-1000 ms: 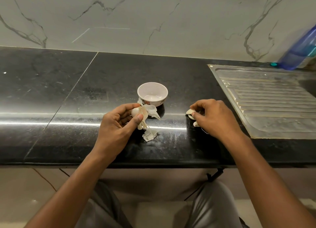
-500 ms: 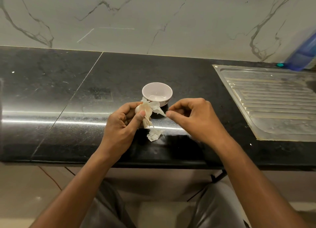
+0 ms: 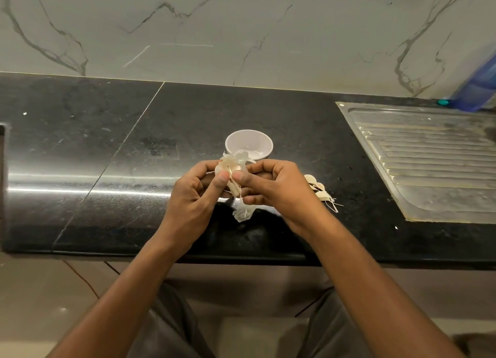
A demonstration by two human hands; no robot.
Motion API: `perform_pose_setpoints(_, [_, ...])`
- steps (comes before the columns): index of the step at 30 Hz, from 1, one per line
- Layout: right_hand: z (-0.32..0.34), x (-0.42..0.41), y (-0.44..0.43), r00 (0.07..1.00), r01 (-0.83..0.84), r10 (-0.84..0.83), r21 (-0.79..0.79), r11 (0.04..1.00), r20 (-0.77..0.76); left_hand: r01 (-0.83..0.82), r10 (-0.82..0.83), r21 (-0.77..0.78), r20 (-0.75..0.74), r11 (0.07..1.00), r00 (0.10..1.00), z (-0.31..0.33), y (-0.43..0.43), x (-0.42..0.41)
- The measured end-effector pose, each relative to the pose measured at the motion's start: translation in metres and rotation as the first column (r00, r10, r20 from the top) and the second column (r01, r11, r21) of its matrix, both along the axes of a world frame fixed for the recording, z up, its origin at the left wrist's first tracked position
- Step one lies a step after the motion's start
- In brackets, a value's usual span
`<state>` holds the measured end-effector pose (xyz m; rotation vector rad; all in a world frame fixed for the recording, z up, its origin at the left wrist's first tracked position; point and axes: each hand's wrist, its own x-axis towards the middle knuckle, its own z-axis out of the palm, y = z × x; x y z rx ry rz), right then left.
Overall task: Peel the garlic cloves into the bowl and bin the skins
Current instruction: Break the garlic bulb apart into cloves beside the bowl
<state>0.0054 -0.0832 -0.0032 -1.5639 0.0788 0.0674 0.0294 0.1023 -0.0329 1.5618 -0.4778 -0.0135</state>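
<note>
Papery garlic (image 3: pixel 233 167) sat mid-frame, pinched btwn left hand (image 3: pixel 193 196) & right hand (image 3: pixel 276 188), thumbs together on it, just below the bowl (image 3: pixel 249 144). Best approach, IMO: grip firm w/ left, tear skin w/ right thumb. Scraps (image 3: pixel 319 190) lay on the surface (image 3: pixel 107 143), right of centre.

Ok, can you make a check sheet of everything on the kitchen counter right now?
Surface: black stone counter, glossy.
Job's things: garlic held in front of the white bowl; loose cloves right of the right hand; no bin seen.
Clutter: skin scrap on the counter.
Hands: left hand and right hand both pinch the garlic.
Cables: thin dark line below the counter; maybe a cable.
Surroundings: marble wall, steel drainboard, blue bottle.
</note>
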Motion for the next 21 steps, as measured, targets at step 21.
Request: perform_pose_setpoints(21, [-0.009,0.012,-0.012,0.987,-0.038,0.088,-0.343,0.939,0.132,0.004,-0.005,-0.027,-0.017,1.0,1.0,-0.004,-0.001,0.0])
